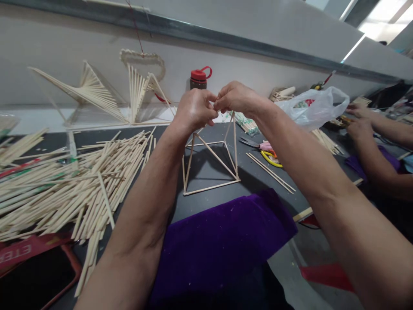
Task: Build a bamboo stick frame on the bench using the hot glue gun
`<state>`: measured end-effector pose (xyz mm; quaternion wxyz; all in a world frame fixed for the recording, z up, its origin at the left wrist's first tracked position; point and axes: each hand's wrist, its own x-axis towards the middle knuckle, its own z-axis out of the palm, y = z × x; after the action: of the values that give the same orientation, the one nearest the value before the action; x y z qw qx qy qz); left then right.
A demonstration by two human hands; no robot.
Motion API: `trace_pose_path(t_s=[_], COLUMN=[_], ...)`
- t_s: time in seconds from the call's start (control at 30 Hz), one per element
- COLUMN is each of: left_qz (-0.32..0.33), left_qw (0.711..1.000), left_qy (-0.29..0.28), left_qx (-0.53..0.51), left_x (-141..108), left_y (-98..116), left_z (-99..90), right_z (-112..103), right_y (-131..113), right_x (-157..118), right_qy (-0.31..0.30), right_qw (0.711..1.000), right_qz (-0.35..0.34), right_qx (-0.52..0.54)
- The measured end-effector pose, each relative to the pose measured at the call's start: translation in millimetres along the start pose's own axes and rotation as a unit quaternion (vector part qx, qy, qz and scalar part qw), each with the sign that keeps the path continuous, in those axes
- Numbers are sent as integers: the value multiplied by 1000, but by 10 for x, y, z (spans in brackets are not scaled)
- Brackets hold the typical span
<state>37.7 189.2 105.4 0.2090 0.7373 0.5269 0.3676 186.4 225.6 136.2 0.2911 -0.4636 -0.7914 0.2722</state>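
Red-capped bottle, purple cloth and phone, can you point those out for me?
Red-capped bottle [198,75]: head view, on its red cap.
Purple cloth [222,232]: head view, on the middle of its spread surface.
Phone [38,280]: head view, on its dark screen.

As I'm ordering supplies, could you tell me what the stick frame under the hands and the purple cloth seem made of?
The stick frame looks like bare wood or bamboo: pale, matt sticks without varnish shine. The purple cloth seems a napped fabric, perhaps velvet, from its matt, deep colour.
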Motion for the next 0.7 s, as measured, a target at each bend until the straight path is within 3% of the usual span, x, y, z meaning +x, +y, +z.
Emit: trace_pose_path(t_s=[0.17, 0.47, 0.7], left_qz=[7, 1, -16], left_qw=[999, 1000, 1000], left_qy=[32, 28, 24], left_qx=[19, 0, -5], left_x=[6, -49, -32], left_y=[-9, 39, 44], left_z=[8, 29, 23], right_z=[-2, 20, -17], right_y=[129, 239, 169], right_x=[97, 4, -40], right_qy=[13, 50, 91], right_qw=[998, 996, 994], right_qz=[-36, -42, -37], right_qx=[44, 62, 56])
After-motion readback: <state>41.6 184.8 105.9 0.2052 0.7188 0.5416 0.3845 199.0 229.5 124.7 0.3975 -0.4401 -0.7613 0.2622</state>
